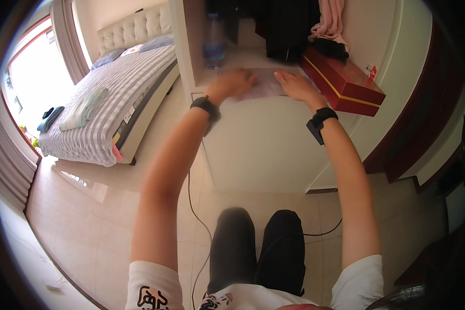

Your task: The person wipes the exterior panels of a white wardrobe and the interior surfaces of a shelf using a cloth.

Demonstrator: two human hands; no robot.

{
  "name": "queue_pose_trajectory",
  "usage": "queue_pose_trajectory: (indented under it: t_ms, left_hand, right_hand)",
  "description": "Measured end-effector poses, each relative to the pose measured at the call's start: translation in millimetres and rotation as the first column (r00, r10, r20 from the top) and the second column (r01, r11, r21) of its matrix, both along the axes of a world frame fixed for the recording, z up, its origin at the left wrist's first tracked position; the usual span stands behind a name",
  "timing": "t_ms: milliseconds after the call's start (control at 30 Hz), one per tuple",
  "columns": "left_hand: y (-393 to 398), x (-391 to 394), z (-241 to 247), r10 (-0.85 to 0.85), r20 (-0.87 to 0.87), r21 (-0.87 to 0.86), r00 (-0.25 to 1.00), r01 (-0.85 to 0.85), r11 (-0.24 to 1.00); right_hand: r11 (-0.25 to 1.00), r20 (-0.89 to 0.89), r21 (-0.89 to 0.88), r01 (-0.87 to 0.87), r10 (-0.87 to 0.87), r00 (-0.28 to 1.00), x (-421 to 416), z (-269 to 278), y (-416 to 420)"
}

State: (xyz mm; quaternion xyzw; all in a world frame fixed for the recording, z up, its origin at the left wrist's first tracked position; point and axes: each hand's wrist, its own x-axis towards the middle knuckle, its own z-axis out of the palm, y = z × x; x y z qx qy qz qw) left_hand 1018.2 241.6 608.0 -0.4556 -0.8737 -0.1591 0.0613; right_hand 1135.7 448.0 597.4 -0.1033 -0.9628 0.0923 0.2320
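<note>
A thin greyish-purple cloth (266, 83) lies spread on the white cabinet's ledge, its front edge reaching the ledge's lip. My left hand (234, 83) is at the cloth's left side, palm down and motion-blurred, so I cannot tell whether its fingers pinch the fabric. On the right side of the cloth rests my right hand (296, 86), its fingers extended towards the middle and no fold visible in its grasp. Bare cloth shows between the two hands. Each wrist wears a black strap with a small dark device.
Behind my left hand stands a plastic water bottle (214, 42). A red gift box (343, 83) juts over the ledge's right edge, with dark fabric (327, 50) on top. Pink cloth (330, 19) hangs behind. A bed (112, 97) is at left; a cable (195, 213) crosses the floor.
</note>
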Motion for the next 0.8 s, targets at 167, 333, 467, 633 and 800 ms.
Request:
queue_pose_trajectory:
  t_ms: [167,333,467,633,800]
  left_hand:
    - [12,-26,-3,0.014,-0.022,-0.035,1.000,-0.014,0.999]
    - [9,-24,9,-0.007,0.035,-0.133,0.999,0.012,0.991]
    - [16,-43,-5,-0.023,-0.013,-0.104,1.000,0.021,0.994]
    - [30,-55,-16,-0.029,-0.028,-0.070,0.999,0.027,0.997]
    - [14,-66,-23,-0.137,-0.300,-0.121,0.944,0.105,0.987]
  right_hand:
    - [0.988,0.057,-0.149,0.048,-0.040,0.998,-27,11,14]
    - [0.972,0.285,-0.167,0.165,-0.112,0.952,-39,27,12]
    - [0.990,0.351,-0.036,0.136,-0.115,0.929,-43,19,5]
    - [0.988,0.387,0.005,0.157,-0.147,0.910,-38,18,6]
    - [0.986,0.315,0.062,0.153,-0.165,0.935,-18,17,-19]
